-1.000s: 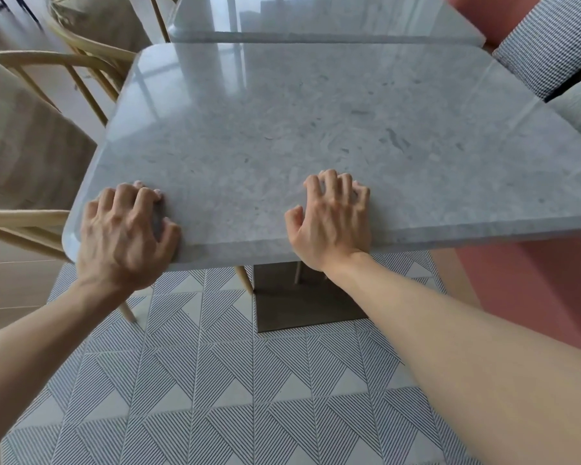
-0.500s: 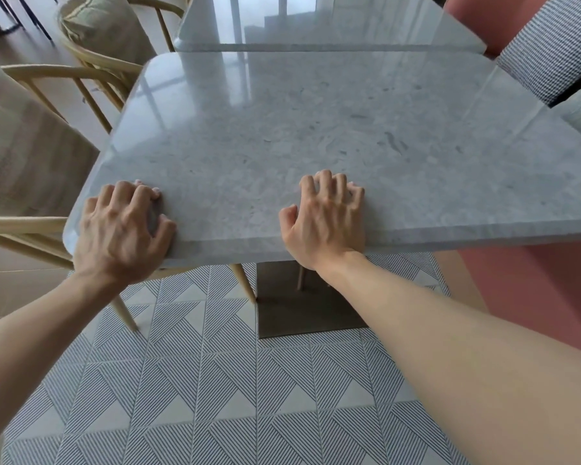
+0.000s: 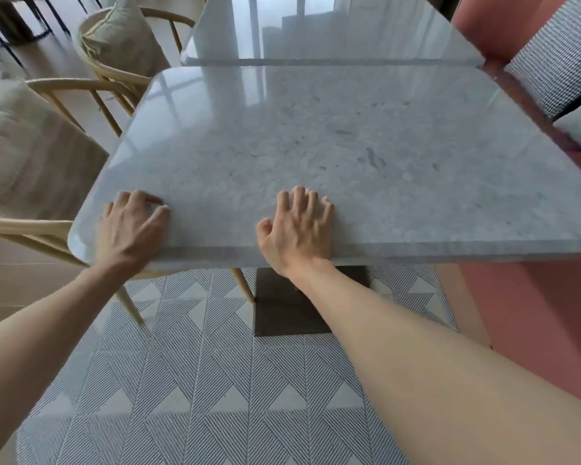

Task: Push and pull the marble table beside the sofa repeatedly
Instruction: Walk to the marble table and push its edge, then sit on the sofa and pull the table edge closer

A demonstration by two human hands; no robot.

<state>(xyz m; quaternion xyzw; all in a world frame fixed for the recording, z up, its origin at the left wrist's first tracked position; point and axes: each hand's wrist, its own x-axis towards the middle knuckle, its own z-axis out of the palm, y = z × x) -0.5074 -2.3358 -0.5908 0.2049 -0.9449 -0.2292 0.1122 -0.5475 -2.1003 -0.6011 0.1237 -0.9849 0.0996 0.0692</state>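
While the marble table (image 3: 332, 156) stretches away ahead of both hands, the left hand (image 3: 128, 229) and right hand (image 3: 297, 229) press its near edge, fingers bent on top, gripping nothing.

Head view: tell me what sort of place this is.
Probably a café or restaurant seating area. Two matching marble tables stand end to end, cushioned wooden armchairs line one side, and a pink sofa with patterned cushions runs along the other.
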